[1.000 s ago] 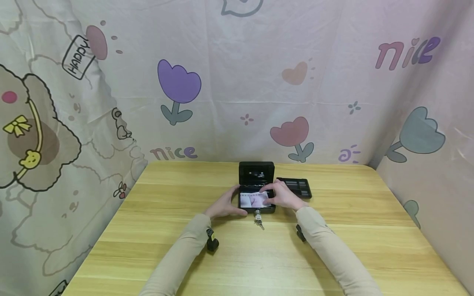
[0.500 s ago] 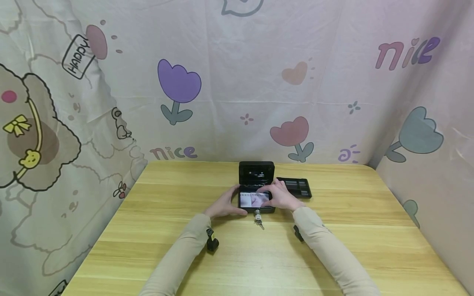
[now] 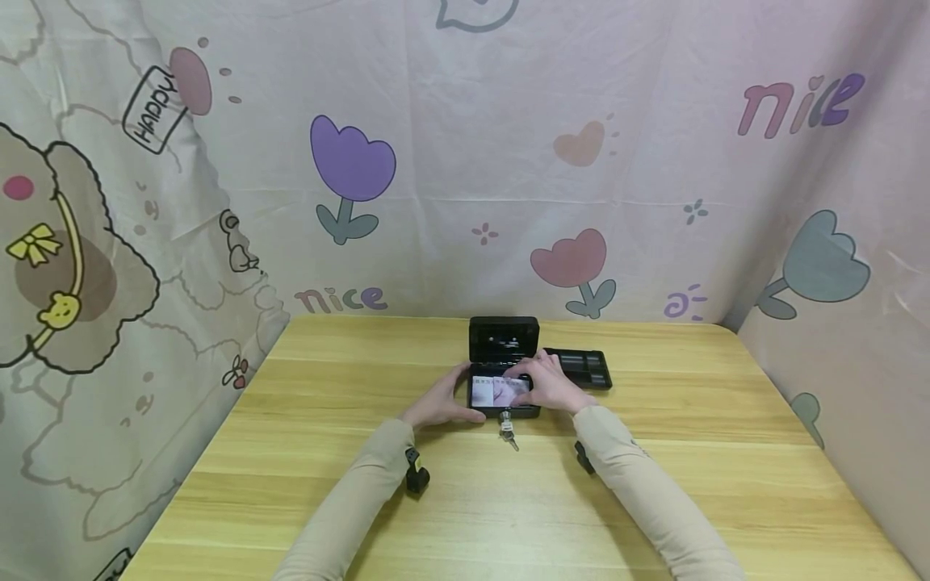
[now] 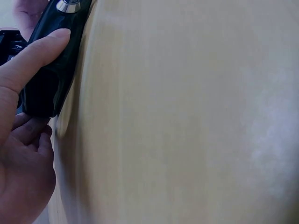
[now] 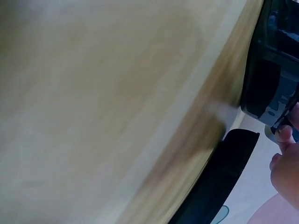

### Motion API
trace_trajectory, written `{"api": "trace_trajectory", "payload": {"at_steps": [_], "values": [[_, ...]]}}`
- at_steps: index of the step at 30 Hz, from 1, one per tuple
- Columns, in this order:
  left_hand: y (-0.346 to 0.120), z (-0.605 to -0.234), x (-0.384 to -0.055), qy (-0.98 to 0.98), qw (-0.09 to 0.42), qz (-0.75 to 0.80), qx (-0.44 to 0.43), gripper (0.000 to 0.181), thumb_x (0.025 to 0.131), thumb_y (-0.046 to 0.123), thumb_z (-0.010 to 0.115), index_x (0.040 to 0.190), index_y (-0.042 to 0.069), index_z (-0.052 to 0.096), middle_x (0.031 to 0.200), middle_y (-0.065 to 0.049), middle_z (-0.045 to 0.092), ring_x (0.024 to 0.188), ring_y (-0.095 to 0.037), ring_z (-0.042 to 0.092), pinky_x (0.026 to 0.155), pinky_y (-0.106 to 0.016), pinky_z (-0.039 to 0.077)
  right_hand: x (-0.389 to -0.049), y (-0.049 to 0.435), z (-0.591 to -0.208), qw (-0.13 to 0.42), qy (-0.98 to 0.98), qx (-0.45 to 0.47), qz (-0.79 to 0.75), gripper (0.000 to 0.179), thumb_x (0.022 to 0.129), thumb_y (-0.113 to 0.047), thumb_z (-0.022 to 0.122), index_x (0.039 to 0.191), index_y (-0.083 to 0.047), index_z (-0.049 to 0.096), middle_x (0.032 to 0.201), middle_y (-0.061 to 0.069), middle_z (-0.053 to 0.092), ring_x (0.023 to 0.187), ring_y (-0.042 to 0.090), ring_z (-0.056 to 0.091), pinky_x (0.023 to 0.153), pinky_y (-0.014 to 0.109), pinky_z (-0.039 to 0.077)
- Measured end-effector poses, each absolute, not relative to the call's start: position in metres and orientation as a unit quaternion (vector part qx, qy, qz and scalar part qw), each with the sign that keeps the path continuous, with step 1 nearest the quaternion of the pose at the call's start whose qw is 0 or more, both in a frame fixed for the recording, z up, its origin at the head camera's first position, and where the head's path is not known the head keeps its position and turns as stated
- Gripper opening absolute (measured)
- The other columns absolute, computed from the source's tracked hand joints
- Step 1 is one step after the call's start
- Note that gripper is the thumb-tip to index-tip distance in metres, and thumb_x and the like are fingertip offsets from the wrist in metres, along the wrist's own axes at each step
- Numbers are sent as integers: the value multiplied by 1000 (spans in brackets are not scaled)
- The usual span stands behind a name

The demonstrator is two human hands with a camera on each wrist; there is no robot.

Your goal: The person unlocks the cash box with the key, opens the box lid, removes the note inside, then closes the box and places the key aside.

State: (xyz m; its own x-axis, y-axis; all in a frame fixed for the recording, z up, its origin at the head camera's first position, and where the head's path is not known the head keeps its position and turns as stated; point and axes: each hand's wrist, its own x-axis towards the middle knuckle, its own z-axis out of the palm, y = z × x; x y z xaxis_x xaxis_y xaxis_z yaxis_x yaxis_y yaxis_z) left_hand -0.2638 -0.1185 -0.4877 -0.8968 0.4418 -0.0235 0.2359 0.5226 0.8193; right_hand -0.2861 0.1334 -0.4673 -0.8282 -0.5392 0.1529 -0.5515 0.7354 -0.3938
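Observation:
A small black cash box (image 3: 504, 339) stands at the back middle of the table with its lid raised. Inside lies a whitish-pink printed sheet (image 3: 483, 391) with a row of marks along its far edge. My left hand (image 3: 439, 401) grips the box's left end, thumb against the front face, as the left wrist view shows too. Over the sheet's right part, my right hand (image 3: 555, 386) holds it between index finger and thumb, which cover that end. A small bunch of keys (image 3: 509, 436) hangs from the lock (image 4: 68, 5) at the front.
A black compartment tray (image 3: 592, 369) lies to the right of the box, partly behind my right hand. The wooden table (image 3: 501, 516) reaches back to a patterned cloth (image 3: 450, 250).
My right hand has shifted slightly left over the box, and the sheet's right end has moved a little left with it. The left hand and the box stay put.

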Motion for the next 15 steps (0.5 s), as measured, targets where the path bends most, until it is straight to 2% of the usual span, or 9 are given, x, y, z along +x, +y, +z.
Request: {"api": "trace_trajectory", "payload": {"at_steps": [4, 10, 15], "values": [[-118, -487, -264, 865, 117, 448, 195, 113, 74, 24, 90, 159, 1, 20, 166, -21, 25, 153, -37, 28, 127, -52, 23, -287, 133, -467, 15, -934, 287, 213, 49, 73, -32, 89, 116, -13, 76, 120, 8, 72, 111, 31, 51, 92, 47, 35], [-119, -486, -263, 869, 120, 438, 196, 114, 75, 27, 90, 160, 3, 18, 167, -19, 23, 153, -36, 27, 127, -52, 24, -287, 132, -465, -2, -935, 272, 227, 47, 75, -32, 88, 115, -12, 76, 117, 9, 69, 123, 38, 49, 97, 49, 34], [-119, -485, -263, 869, 124, 437, 195, 115, 75, 27, 89, 160, 3, 17, 167, -19, 23, 153, -36, 28, 127, -51, 24, -287, 132, -466, -1, -935, 274, 227, 43, 76, -31, 88, 115, -16, 77, 117, 8, 69, 121, 34, 49, 95, 46, 34]]}}
